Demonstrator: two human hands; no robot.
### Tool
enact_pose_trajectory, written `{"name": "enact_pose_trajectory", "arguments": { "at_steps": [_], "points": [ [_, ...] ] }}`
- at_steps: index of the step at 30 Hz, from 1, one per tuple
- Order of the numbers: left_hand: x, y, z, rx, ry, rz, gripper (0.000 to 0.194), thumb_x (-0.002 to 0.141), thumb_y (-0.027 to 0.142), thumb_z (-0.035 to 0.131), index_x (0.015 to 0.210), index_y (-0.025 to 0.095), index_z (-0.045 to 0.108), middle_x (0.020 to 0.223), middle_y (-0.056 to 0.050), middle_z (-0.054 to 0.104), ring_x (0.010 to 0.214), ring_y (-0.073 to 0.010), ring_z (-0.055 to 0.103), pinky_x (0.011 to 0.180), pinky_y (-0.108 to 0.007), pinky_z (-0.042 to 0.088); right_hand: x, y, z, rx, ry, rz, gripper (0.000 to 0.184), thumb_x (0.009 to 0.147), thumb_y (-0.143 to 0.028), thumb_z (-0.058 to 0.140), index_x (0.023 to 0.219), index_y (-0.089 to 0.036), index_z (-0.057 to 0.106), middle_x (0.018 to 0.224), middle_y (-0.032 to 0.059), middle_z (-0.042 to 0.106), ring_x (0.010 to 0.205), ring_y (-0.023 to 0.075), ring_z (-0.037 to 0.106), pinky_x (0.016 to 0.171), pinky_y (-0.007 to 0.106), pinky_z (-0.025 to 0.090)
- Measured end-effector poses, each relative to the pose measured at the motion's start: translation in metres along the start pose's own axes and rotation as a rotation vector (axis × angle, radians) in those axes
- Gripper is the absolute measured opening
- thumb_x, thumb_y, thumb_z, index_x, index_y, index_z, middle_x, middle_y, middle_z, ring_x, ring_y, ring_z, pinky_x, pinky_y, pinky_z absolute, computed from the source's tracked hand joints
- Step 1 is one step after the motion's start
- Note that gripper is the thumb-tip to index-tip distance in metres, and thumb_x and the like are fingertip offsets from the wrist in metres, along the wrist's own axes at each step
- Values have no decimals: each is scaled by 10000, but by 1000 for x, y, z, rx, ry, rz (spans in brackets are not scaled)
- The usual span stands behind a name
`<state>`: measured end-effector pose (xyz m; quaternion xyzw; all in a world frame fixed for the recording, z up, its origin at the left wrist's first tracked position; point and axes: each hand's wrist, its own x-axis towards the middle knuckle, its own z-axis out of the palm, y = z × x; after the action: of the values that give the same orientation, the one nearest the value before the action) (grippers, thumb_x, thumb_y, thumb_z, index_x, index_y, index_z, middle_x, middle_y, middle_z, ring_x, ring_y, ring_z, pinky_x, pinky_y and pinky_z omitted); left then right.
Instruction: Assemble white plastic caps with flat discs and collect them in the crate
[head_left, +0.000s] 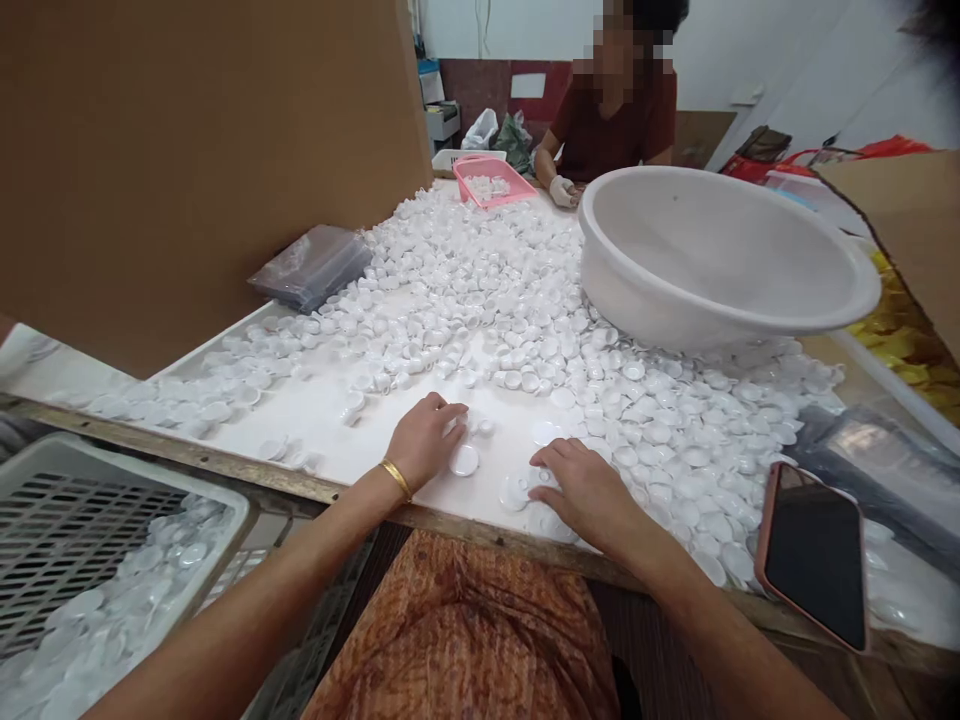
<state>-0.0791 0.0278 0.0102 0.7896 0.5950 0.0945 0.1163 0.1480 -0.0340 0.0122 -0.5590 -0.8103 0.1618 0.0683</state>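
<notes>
Small round white plastic pieces [465,460] lie by my left hand [424,440] and right hand [586,488], probably for easy reach; can't tell if either's gripping tbh.

We look from the wearer's head, just above the near edge of the table [307,400], facing forward and down along it. The wearer's lap [465,630] shows close, below that edge; a person [615,130] sits farther off, across the table, and our view reaches the wall [517,25] behind
</notes>
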Motion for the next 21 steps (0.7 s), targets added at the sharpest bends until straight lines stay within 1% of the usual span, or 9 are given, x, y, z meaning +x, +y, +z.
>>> {"name": "enact_pose_trajectory", "arguments": {
  "at_steps": [2, 4, 6, 9, 13, 15, 17, 19, 21],
  "points": [
    [1, 5, 1, 20, -4, 6, 260, 826, 254, 470, 1034, 224, 622, 925, -47, 543, 788, -169, 554, 683, -275, 425, 0, -1, -1, -71, -42, -9, 195, 740, -193, 651, 924, -180, 587, 936, 58, 583, 909, 223, 500, 707, 308, 382],
    [1, 6, 1, 19, -20, -14, 240, 821, 245, 472, 994, 219, 635, 920, -46, 543, 780, -169, 554, 675, -275, 422, 2, 0, -2, -89, -56, 15, 165, 738, -149, 637, 892, -182, 588, 904, 49, 590, 884, 211, 508, 684, 291, 372],
    [0, 5, 0, -4, -32, -30, 259, 821, 257, 471, 1026, 230, 627, 922, -40, 543, 763, -161, 554, 673, -273, 422, 5, 3, -5, -57, -36, 74, 104, 777, -121, 567, 859, -182, 586, 855, 40, 600, 834, 184, 522, 663, 268, 365],
    [-4, 0, -3, -22, -16, -34, 293, 831, 284, 458, 1078, 245, 610, 924, -38, 541, 761, -161, 552, 687, -280, 426, 11, 8, -13, -52, 45, 174, 125, 820, -121, 475, 791, -177, 583, 790, 40, 605, 768, 166, 531, 642, 258, 356],
    [-7, 3, -4, -15, 59, 16, 272, 830, 270, 453, 1020, 217, 641, 937, -55, 547, 816, -181, 548, 718, -294, 427, 20, 13, -22, -15, 203, 204, 152, 806, -126, 455, 768, -179, 593, 780, 42, 614, 764, 170, 537, 648, 269, 356],
    [-6, 10, -5, -53, 107, 48, 266, 827, 256, 452, 996, 205, 651, 928, -58, 557, 827, -183, 547, 725, -295, 426, 27, 12, -24, 176, 275, 227, 126, 791, -163, 479, 773, -187, 601, 779, 31, 621, 751, 165, 545, 656, 270, 368],
    [-4, 19, -7, -168, 112, 45, 258, 823, 257, 457, 971, 206, 662, 903, -47, 576, 779, -163, 552, 707, -284, 426, 35, 10, -23, 519, 274, 264, 96, 768, -229, 524, 782, -187, 609, 757, 20, 625, 723, 156, 556, 642, 264, 383],
    [1, 27, -8, -352, 68, 20, 244, 810, 273, 476, 943, 211, 671, 877, -30, 605, 735, -142, 556, 684, -264, 427, 47, 6, -18, 885, 189, 295, 130, 734, -285, 568, 786, -175, 611, 699, 10, 610, 676, 143, 554, 590, 247, 378],
    [6, 30, -8, -534, -3, -25, 235, 793, 309, 498, 904, 201, 676, 825, -16, 634, 711, -135, 559, 653, -248, 422, 59, 1, -11, 1154, 98, 308, 175, 691, -308, 609, 779, -157, 607, 662, 0, 585, 646, 125, 541, 532, 225, 347]
  ]
}}
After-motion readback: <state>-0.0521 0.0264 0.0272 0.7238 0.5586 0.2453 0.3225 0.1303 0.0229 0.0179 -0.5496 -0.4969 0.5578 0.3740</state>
